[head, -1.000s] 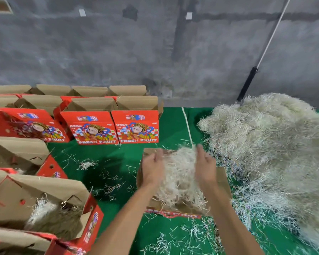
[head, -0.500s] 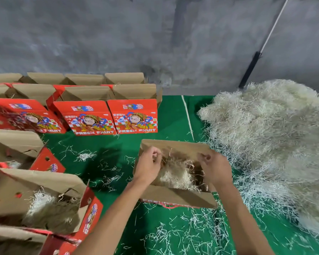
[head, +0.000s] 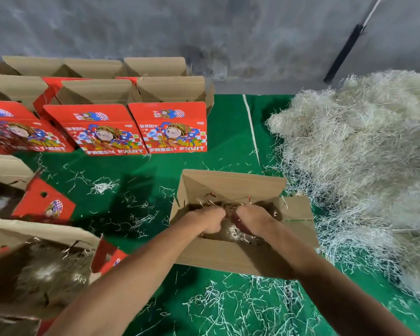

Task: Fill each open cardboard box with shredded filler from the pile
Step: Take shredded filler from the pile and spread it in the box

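Observation:
An open brown cardboard box (head: pixel 228 259) stands on the green cloth in the middle. Both my hands are down inside it, side by side. My left hand (head: pixel 207 220) and my right hand (head: pixel 255 218) have their fingers bent down into the shredded filler (head: pixel 232 232) at the bottom, with the fingertips hidden. The big pale pile of shredded filler (head: pixel 364 154) lies just right of the box, reaching its right flap.
Red "FRESH FRUIT" boxes (head: pixel 170 128) with raised brown flaps stand in rows at the back left. Two open boxes holding filler (head: pixel 41 270) sit at the near left. Loose strands (head: pixel 240 301) litter the cloth. A grey wall and a leaning pole (head: pixel 344 52) close the back.
A second ago my hands held a clump of filler above the box. They have since pushed it down inside, and both hands now sit low in the box.

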{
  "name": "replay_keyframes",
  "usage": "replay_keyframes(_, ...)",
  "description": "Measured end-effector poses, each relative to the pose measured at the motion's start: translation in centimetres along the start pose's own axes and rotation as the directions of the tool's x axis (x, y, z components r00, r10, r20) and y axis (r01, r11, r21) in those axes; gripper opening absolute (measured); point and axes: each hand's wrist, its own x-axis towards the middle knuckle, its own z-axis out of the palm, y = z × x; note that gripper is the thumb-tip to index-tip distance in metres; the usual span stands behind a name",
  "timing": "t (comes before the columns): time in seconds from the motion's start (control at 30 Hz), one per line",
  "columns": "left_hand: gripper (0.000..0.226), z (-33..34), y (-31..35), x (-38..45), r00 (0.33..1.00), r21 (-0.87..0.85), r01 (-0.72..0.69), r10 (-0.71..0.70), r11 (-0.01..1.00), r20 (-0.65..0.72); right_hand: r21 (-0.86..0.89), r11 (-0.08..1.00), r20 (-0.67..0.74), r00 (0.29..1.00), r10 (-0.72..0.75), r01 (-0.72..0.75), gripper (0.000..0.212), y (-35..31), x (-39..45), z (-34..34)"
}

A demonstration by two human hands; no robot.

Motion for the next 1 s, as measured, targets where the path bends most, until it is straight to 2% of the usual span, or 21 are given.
replay_keyframes(0.13,0.017,1.2,-0.9,2.5,0.994,0.166,-0.05,0.033,0.985,0.103,-0.199,0.977,0.094,0.994,-0.06,0.078,0.029,0.5,1.8,2.1)
replay_keyframes(0.23,0.025,2.3,-0.8,4.0,0.992,0.252,-0.06,0.031,0.966,0.12,-0.322,0.945,0.172,0.985,-0.003,0.059,0.03,0.8,3.0,4.0)
replay_keyframes(0.3,0.034,3.2,-1.0,4.8,0.991,0.358,-0.028,-0.022,0.933,0.134,-0.409,0.912,0.207,0.977,0.057,0.033,0.029,0.7,3.5,4.6)
replay_keyframes(0.43,0.065,3.7,-2.0,5.8,0.964,0.548,0.106,-0.221,0.829,0.148,-0.611,0.791,0.243,0.947,0.211,-0.019,0.04,1.1,3.5,5.9)
replay_keyframes(0.5,0.077,3.6,-2.3,5.9,0.951,0.589,0.159,-0.284,0.793,0.126,-0.619,0.784,0.229,0.942,0.245,-0.054,0.044,1.3,3.5,5.6)
replay_keyframes(0.57,0.08,3.8,-2.2,5.7,0.937,0.614,0.202,-0.333,0.763,0.105,-0.54,0.836,0.218,0.943,0.252,-0.099,0.054,1.1,3.1,5.0)
replay_keyframes(0.63,0.076,3.8,-1.7,5.2,0.933,0.587,0.229,-0.347,0.776,0.095,-0.335,0.935,0.244,0.948,0.206,-0.117,0.08,1.2,2.4,4.0)
replay_keyframes(0.67,0.07,3.5,-1.3,4.9,0.946,0.552,0.226,-0.315,0.802,0.07,-0.219,0.968,0.243,0.954,0.177,-0.124,0.086,1.3,1.9,3.3)
replay_keyframes(0.7,0.06,3.1,-1.0,4.7,0.967,0.505,0.21,-0.255,0.837,0.021,-0.149,0.984,0.212,0.968,0.133,-0.102,0.077,1.5,1.5,2.5)
replay_keyframes(0.77,0.035,2.1,-0.5,4.3,0.989,0.437,0.142,-0.112,0.888,-0.095,-0.141,0.989,0.124,0.991,0.059,-0.041,0.036,2.1,1.3,1.3)
replay_keyframes(0.8,0.026,1.7,-0.4,4.0,0.99,0.404,0.119,-0.077,0.907,-0.118,-0.145,0.988,0.094,0.994,0.057,-0.043,0.024,2.2,1.5,1.0)
replay_keyframes(0.83,0.023,1.6,-0.4,3.9,0.992,0.362,0.112,-0.079,0.925,-0.103,-0.155,0.986,0.096,0.993,0.074,-0.059,0.022,2.2,1.7,1.1)
replay_keyframes(0.9,0.03,2.5,-0.9,4.1,0.99,0.309,0.127,-0.141,0.942,0.024,-0.23,0.969,0.17,0.977,0.126,-0.085,0.028,1.9,2.0,2.1)
replay_keyframes(1.0,0.039,4.0,-1.5,4.4,0.954,0.367,0.161,-0.24,0.916,0.182,-0.252,0.966,0.342,0.93,0.138,-0.051,0.037,1.9,2.7,4.5)
